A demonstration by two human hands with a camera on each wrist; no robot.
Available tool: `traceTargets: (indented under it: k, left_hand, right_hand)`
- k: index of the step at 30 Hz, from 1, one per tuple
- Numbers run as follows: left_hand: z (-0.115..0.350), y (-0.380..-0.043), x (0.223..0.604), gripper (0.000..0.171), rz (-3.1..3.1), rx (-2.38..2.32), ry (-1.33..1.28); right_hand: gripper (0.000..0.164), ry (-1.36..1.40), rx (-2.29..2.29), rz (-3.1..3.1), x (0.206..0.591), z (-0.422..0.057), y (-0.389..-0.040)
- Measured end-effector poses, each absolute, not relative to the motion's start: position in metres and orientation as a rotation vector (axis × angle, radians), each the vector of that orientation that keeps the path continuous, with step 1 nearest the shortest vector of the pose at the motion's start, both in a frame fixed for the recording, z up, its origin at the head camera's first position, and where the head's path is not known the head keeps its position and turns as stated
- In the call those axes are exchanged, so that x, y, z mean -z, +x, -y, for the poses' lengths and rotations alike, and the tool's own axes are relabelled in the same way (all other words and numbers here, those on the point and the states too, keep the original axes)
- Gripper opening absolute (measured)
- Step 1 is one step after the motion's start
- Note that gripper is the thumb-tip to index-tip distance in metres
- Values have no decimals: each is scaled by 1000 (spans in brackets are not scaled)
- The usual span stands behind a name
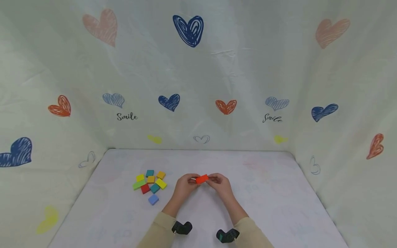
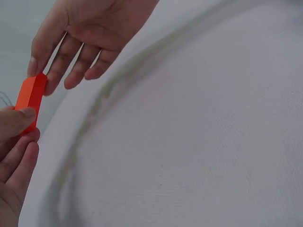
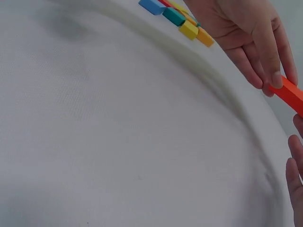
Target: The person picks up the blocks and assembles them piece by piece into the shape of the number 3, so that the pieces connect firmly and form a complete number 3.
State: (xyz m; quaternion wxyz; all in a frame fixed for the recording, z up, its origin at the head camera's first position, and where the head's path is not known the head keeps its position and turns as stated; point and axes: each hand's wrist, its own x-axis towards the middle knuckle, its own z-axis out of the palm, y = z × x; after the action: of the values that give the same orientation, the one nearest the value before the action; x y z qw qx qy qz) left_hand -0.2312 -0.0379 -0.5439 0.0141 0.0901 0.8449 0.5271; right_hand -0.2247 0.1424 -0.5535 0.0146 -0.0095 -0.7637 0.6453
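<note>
Left hand (image 1: 186, 186): thumb and fingers clamped on one end of an orange-red block (image 1: 202, 178). Right hand (image 1: 219, 184): thumb and a finger pinched on the opposite end, remaining fingers slightly bent with gaps between them. The block sat between both hands, apparently raised off the bench (image 1: 279, 206). Judgement: gripping both ends probably steadied so short a bar and left its middle uncovered. Its form was elongated, with flat faces and straight, crisp edges; surface looked smooth and matte. Wood or plastic: could not be told.

Behind the hands, each wrist bore a small black device, one at left (image 1: 182, 228), one at right (image 1: 227, 236). Beige sleeves (image 1: 159, 229) ended around the devices, cloth slightly creased.

Left of the left hand, near it: a loose group of cubes and short bars, among them a red block (image 1: 145, 188), a green block (image 1: 139, 184) and, closest to the person, a blue block (image 1: 153, 199). Placement there presumably suited that hand's reach.

Bench cover: pale, finely textured. Beyond both hands hung a softly rippled white curtain (image 1: 198, 72), printed with scribbled hearts.
</note>
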Motion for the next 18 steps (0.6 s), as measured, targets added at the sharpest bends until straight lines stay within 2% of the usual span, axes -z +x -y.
traceTargets:
  k: [18]
  left_hand:
    - [40,-231,582,33,-2417,-1903,34]
  right_hand:
    - [17,-68,-1844,2473,591,-140,-228]
